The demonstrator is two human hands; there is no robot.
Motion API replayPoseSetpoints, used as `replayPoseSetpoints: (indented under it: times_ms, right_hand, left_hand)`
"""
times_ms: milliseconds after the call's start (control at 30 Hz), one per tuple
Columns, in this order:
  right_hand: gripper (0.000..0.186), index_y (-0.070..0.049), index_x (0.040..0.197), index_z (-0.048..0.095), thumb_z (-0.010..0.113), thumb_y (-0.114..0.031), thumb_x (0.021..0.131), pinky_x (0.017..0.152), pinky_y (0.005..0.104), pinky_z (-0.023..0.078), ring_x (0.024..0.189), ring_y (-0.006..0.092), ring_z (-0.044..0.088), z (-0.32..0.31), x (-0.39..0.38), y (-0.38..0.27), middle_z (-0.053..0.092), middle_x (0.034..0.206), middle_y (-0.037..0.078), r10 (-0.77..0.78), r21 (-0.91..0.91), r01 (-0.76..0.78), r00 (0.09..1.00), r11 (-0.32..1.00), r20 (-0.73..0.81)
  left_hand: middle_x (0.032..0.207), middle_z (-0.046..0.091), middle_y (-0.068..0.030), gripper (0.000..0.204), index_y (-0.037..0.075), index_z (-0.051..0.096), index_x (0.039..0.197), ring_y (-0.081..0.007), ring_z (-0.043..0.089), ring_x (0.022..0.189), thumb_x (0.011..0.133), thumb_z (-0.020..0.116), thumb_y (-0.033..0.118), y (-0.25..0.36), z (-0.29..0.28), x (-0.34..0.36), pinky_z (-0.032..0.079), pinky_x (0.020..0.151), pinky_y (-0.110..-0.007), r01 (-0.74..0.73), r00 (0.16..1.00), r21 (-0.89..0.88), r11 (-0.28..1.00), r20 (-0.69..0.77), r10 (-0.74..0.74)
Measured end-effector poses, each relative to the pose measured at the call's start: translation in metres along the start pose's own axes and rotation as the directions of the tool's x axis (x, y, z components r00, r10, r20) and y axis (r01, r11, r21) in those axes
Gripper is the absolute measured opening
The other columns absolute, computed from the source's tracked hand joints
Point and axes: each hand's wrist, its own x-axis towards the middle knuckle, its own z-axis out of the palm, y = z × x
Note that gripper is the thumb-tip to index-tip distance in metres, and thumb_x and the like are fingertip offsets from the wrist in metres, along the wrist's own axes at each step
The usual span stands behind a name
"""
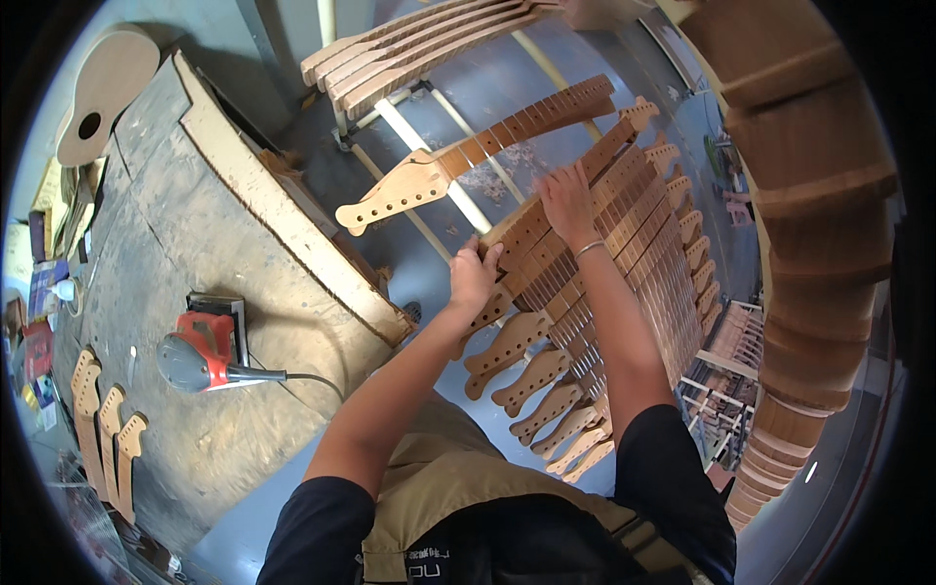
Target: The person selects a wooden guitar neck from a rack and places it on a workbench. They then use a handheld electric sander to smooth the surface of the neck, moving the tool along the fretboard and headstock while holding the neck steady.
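My left hand (475, 277) is closed round the near end of a wooden guitar neck (604, 148), at the edge of a rack of necks. Further along the same neck, my right hand (566, 203) lies across it with the fingers bent over its far edge; the fingertips are slightly blurred. The neck's headstock points away to the far right. Beside and below my hands, several more guitar necks (643, 229) lie packed side by side, their headstocks (536, 380) sticking out at both ends. Another neck with a pale headstock (400, 195) rests on the rack bars beyond my left hand.
On the left stands a worn workbench (283, 419) with a red and grey sander (203, 346), its cord, and three necks (102, 419). A guitar body (107, 93) leans at the back left. More necks (429, 49) lie on the rack bars ahead. Stacked wood (809, 244) curves along the right.
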Motion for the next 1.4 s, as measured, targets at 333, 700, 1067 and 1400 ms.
replayPoseSetpoints:
  times_ms: [333,700,1067,1400]
  right_hand:
    - [0.033,-0.008,0.092,0.079,0.058,-0.029,0.107,0.123,0.0530,0.033,0.113,0.0321,0.064,-0.013,-0.003,0.025,0.074,0.105,0.010,0.144,0.006,-0.145,0.988,0.989,0.058]
    - [0.031,-0.008,0.096,0.078,0.058,-0.029,0.107,0.121,0.0521,0.034,0.112,0.0328,0.064,-0.020,0.017,-0.012,0.072,0.105,0.010,0.135,0.140,-0.131,0.991,0.982,-0.022]
    - [0.030,-0.008,0.099,0.077,0.058,-0.029,0.107,0.120,0.0512,0.035,0.111,0.0335,0.064,-0.009,-0.001,-0.008,0.071,0.105,0.011,-0.011,0.237,0.009,1.000,0.971,0.005]
    - [0.037,-0.009,0.085,0.077,0.056,-0.032,0.105,0.104,0.0505,0.039,0.104,0.0323,0.063,-0.005,0.006,-0.018,0.070,0.090,0.011,-0.010,0.164,-0.002,0.997,0.987,0.074]
  left_hand:
    - [0.109,0.075,-0.0083,0.034,-0.002,0.070,0.122,-0.0184,0.071,0.093,0.099,0.075,0.022,-0.045,-0.024,-0.007,0.058,0.078,-0.037,-0.060,0.890,-0.274,0.960,0.420,0.176]
    - [0.090,0.073,-0.0027,0.034,-0.002,0.072,0.105,-0.0125,0.066,0.075,0.089,0.087,0.023,-0.058,-0.034,-0.005,0.055,0.071,-0.031,-0.036,0.802,-0.096,0.995,0.591,0.086]
    - [0.114,0.069,-0.0170,0.084,-0.001,0.058,0.133,-0.0246,0.073,0.097,0.066,0.103,0.024,-0.023,-0.033,0.024,0.062,0.087,-0.038,-0.409,0.902,0.084,0.908,0.186,0.389]
    - [0.107,0.070,-0.0111,0.056,0.001,0.075,0.119,-0.0225,0.076,0.090,0.068,0.098,0.011,-0.017,-0.039,0.021,0.064,0.087,-0.035,-0.364,0.915,0.136,0.921,0.238,0.327]
